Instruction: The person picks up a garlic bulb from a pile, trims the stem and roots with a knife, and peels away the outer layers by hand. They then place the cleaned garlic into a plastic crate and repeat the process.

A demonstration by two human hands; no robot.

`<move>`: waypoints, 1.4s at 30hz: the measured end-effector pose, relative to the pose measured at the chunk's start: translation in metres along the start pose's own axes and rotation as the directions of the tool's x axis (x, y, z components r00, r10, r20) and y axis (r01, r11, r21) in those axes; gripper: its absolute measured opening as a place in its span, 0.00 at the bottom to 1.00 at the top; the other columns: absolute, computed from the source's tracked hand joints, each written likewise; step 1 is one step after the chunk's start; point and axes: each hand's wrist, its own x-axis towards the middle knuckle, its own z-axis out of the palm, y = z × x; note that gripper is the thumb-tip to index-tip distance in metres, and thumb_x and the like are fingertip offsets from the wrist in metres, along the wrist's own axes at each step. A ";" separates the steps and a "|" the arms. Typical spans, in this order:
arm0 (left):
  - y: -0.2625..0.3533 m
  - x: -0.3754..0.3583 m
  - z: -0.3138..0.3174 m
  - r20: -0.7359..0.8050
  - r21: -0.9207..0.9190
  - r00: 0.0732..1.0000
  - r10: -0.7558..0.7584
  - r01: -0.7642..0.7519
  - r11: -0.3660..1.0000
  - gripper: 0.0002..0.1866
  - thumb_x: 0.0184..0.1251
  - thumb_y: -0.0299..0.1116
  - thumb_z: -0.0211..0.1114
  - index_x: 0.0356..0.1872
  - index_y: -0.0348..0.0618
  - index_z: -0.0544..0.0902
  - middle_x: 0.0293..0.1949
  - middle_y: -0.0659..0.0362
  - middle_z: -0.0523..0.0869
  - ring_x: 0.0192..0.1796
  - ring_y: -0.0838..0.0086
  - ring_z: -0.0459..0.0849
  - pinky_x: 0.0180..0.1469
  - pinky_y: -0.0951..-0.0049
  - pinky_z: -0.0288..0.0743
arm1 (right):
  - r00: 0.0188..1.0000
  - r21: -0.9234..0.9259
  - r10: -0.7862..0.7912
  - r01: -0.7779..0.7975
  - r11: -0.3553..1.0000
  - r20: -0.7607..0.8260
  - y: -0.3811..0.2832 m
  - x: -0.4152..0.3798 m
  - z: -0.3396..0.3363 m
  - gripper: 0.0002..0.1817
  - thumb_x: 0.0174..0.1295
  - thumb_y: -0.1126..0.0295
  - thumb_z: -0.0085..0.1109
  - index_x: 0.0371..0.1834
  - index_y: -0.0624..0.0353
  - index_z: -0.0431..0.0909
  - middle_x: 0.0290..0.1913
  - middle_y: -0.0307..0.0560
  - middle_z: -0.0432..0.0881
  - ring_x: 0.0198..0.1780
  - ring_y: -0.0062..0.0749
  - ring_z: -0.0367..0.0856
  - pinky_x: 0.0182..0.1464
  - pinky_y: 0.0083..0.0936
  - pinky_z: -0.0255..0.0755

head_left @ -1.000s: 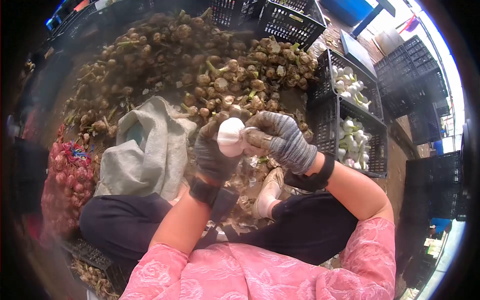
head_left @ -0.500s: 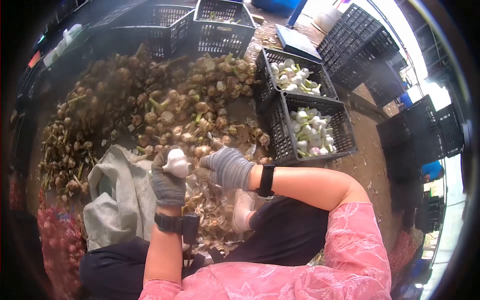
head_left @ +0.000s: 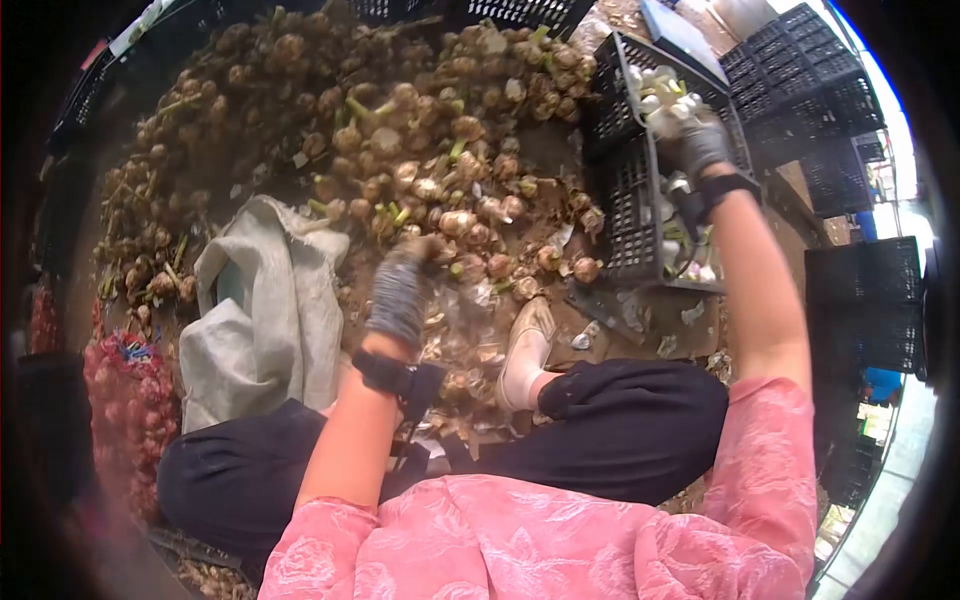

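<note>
Honestly, this looks like early days in a long garlic-cleaning session. The right hand (head_left: pixel 700 145), in a grey knit glove, is stretched out over the near black crate (head_left: pixel 625 215). It sits right among the cleaned white garlic bulbs (head_left: pixel 655 100) there. Whether it's gripping one or has already let go, I can't tell; the fingers are curled loosely and the motion blur hides the rest.

The left hand (head_left: pixel 400 290), also gloved, reaches down to the near edge of the big heap of dirty garlic (head_left: pixel 400 130). Its fingertips are touching or just about on a bulb at the pile's edge, near the loose papery skins (head_left: pixel 460 350) by the person's white shoe (head_left: pixel 525 350). Again, I can't say if it has closed on anything yet.

As for progress, my read is: the crate under the right hand has some white bulbs in it but doesn't look full from here. The unpeeled heap fills most of the upper left of the view. So I'd judge a small share done and a lot left. More black crates (head_left: pixel 810 70) are stacked off to the right. A grey sack (head_left: pixel 270 300) lies beside the left knee, and a red mesh bag (head_left: pixel 125 410) of bulbs sits at the far left.
</note>
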 end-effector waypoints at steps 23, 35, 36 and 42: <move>0.007 -0.008 0.001 0.316 0.279 0.945 0.084 -0.177 0.944 0.37 0.40 0.22 0.73 0.55 0.40 0.66 0.52 0.56 0.73 0.50 0.71 0.75 0.53 0.72 0.72 | 0.789 0.913 -0.568 -0.378 -0.150 0.234 -0.237 -0.061 -0.080 0.18 0.55 0.67 0.61 0.48 0.60 0.73 0.40 0.42 0.79 0.36 0.23 0.77 0.38 0.23 0.76; 0.032 -0.053 0.070 0.340 0.430 0.774 0.534 -0.633 0.644 0.35 0.37 0.31 0.78 0.48 0.39 0.66 0.43 0.56 0.75 0.45 0.73 0.75 0.49 0.73 0.72 | 0.964 0.958 -0.137 -0.248 -0.145 0.229 -0.244 -0.126 -0.208 0.11 0.53 0.67 0.64 0.33 0.62 0.76 0.26 0.38 0.79 0.24 0.14 0.74 0.21 0.12 0.71; 0.039 -0.062 0.075 0.340 0.425 0.767 0.544 -0.641 0.639 0.35 0.37 0.31 0.78 0.48 0.39 0.66 0.43 0.56 0.75 0.45 0.73 0.75 0.49 0.73 0.72 | 0.966 0.961 -0.138 -0.239 -0.139 0.220 -0.244 -0.129 -0.222 0.11 0.53 0.67 0.64 0.33 0.62 0.76 0.26 0.38 0.79 0.24 0.14 0.74 0.21 0.12 0.71; 0.068 -0.100 0.095 0.357 0.454 0.674 0.647 -0.730 0.510 0.35 0.37 0.32 0.78 0.48 0.38 0.66 0.42 0.57 0.74 0.44 0.74 0.75 0.48 0.74 0.73 | 0.994 0.996 -0.102 0.042 -0.075 -0.049 -0.245 -0.136 -0.244 0.11 0.54 0.67 0.62 0.34 0.63 0.76 0.29 0.37 0.78 0.29 0.15 0.74 0.29 0.15 0.71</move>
